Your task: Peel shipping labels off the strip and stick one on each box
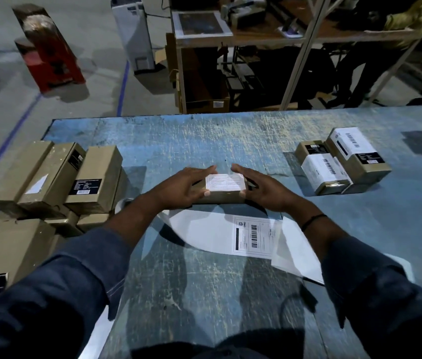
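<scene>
A small brown box (217,200) lies in the middle of the blue table (204,141), with a white shipping label (225,182) on its top. My left hand (186,187) lies flat over the box's left end, its thumb against the front edge. On the right end rests my right hand (261,189), fingers straight along the far side and thumb at the front corner beside the label. Just in front of the box lies the white label strip (204,229), curled, with one printed label (254,235) on it.
Several plain brown boxes (57,177) are piled at the table's left edge. Two boxes with white labels (342,161) sit at the right. Beyond the table stand a shelving rack (204,73) and a red object (49,53) on the floor.
</scene>
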A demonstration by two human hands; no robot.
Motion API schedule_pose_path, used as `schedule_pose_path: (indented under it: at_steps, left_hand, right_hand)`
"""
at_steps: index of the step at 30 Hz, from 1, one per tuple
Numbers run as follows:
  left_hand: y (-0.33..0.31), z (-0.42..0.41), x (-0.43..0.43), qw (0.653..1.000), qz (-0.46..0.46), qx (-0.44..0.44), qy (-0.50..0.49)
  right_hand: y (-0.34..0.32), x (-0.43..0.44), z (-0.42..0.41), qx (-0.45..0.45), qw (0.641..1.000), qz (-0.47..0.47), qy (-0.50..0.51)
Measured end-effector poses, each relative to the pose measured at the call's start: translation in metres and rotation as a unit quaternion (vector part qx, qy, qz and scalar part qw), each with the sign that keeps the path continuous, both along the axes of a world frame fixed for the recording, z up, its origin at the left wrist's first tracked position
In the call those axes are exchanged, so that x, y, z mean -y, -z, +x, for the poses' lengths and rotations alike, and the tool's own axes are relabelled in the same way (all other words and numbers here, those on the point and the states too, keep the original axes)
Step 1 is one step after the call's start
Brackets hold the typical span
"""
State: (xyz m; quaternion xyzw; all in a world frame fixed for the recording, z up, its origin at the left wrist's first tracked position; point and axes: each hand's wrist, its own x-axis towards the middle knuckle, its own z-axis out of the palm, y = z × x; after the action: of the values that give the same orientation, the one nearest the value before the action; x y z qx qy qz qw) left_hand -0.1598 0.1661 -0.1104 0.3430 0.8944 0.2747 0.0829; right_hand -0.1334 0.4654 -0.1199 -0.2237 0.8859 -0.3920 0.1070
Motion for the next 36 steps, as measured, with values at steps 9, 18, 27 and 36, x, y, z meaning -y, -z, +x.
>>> schedule_pose_path:
  at_steps: [9,18,27,36]
  left_hand:
    - [0.038,0.046,-0.038,0.959,-0.122,-0.191,-0.169]
    - [0.034,0.049,-0.032,0.966,-0.028,-0.204,-0.154]
    - [-0.003,0.023,-0.026,0.977,0.040,-0.061,-0.202]
    - [-0.021,0.011,-0.018,0.987,-0.065,0.053,-0.135]
  right_hand:
    - [0.041,0.033,0.034,-0.287,0.933,0.136,0.170]
    - [0.045,0.039,0.049,-0.453,0.854,0.126,0.224]
    - [-0.004,0.045,0.017,0.018,0.953,-0.145,0.266]
    - [-0.002,0.024,0.010,0.058,0.983,-0.080,0.154]
